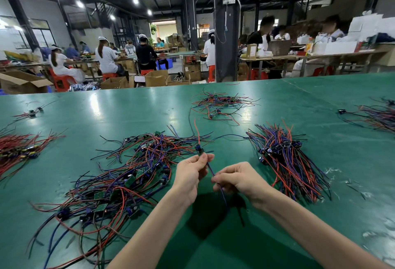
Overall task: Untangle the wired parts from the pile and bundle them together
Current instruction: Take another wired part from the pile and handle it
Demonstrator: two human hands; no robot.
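The left hand [191,173] holds a small blue wired part [200,150] pinched in its fingers above the green surface [213,247]. The right hand [240,180] pinches the part's trailing blue lead [210,169] in its fingers. A tangled pile of red, blue and black wired parts [128,174] lies to the left, and a gathered bundle of wired parts [286,161] lies to the right.

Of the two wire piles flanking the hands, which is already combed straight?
The bundle right of the right hand: its wires lie roughly parallel; the pile by the left hand is tangled.

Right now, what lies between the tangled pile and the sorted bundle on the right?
In the head view, both hands: the left hand pinches a wired part by its board, the right hand pinches its wires. Beneath them, bare green table.
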